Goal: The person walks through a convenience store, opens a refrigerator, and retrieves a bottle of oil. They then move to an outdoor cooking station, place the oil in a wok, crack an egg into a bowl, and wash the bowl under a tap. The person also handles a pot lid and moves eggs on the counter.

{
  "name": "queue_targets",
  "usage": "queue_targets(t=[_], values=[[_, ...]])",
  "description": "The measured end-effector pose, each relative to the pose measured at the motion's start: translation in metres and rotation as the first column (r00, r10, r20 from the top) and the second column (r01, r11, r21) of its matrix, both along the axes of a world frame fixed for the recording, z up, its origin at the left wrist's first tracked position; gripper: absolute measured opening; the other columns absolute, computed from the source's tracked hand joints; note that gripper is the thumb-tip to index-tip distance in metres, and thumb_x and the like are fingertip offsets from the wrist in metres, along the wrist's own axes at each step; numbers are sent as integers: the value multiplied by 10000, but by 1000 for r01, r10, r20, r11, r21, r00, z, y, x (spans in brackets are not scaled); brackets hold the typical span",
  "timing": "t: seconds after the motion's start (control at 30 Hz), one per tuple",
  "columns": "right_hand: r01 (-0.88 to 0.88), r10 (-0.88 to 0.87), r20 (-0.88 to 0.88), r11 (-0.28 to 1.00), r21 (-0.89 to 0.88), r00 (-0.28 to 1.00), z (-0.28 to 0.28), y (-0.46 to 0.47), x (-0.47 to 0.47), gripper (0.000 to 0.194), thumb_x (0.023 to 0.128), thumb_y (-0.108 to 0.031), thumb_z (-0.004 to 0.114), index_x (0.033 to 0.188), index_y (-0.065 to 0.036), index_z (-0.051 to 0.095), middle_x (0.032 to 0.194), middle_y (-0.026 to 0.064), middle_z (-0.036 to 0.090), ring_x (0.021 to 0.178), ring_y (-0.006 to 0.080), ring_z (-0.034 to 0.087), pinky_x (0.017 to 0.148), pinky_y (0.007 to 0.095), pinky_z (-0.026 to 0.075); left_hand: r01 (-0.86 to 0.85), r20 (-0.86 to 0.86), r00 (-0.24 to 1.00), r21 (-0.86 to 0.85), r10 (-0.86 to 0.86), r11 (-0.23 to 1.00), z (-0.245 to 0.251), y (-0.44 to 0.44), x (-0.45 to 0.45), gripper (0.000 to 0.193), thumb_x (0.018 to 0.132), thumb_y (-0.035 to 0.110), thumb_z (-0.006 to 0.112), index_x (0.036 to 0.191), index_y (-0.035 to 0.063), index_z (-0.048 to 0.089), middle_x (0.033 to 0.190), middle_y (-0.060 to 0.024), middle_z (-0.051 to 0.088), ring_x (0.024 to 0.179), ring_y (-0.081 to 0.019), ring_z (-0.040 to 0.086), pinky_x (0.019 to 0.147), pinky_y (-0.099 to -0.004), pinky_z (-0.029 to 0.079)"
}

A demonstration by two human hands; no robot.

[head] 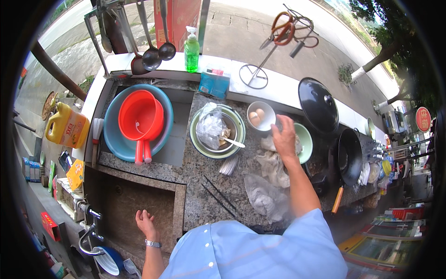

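My right hand (284,134) reaches over the granite counter at the right rim of a white bowl (266,123) with two eggs (257,118) in it; whether it touches the bowl is unclear. Beside and partly under the hand are a pale green bowl (305,144) and crumpled plastic bags (273,164). My left hand (145,220), a metal watch on its wrist, is over the stone sink (132,198), fingers slightly curled and holding nothing. Between the hands, black chopsticks (219,197) lie on the counter. Nested bowls (192,139) hold a clear plastic bag (210,129) and a white spoon (234,142).
A blue basin (111,139) with red plastic dippers (141,110) stands left. A green soap bottle (191,54), scissors on a stand (284,29) and a black lid (318,104) line the back ledge. A black wok (349,157) is at right, a faucet (87,240) at lower left.
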State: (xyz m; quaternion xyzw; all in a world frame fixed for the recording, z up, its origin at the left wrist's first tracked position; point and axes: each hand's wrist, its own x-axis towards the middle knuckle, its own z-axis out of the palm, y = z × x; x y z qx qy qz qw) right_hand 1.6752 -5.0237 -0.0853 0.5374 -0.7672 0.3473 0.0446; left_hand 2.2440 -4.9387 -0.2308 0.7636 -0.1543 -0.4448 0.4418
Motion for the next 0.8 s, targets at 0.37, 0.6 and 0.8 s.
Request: queue_targets(t=[0.37,0.6,0.8], values=[[-97,119,-9,850,518,993,-50,251,84,667,861,-389,698,1414,-101,463,1537,207,273,1431,422,224,1146,549,212,334,90,941,-105,-325,937,40,17,-48,468,964,221,607,1360,29,444,1078,-42,550,929,-119,546,754,-296,504],[-204,240,-7,841,501,971,-111,256,78,600,949,-391,580,1468,-132,423,1604,202,163,1480,412,132,1177,550,149,558,192,827,-164,-528,814,79,44,-84,435,970,202,596,1344,20,469,1120,-50,553,950,-119,551,749,-273,498],[-164,189,-29,908,385,982,-120,254,81,539,928,-345,616,1403,-118,505,1592,188,216,1473,385,181,1167,537,199,735,141,675,-209,-724,645,92,68,-152,314,977,144,584,1244,-16,542,1001,-29,602,839,-96,566,715,-230,485]])
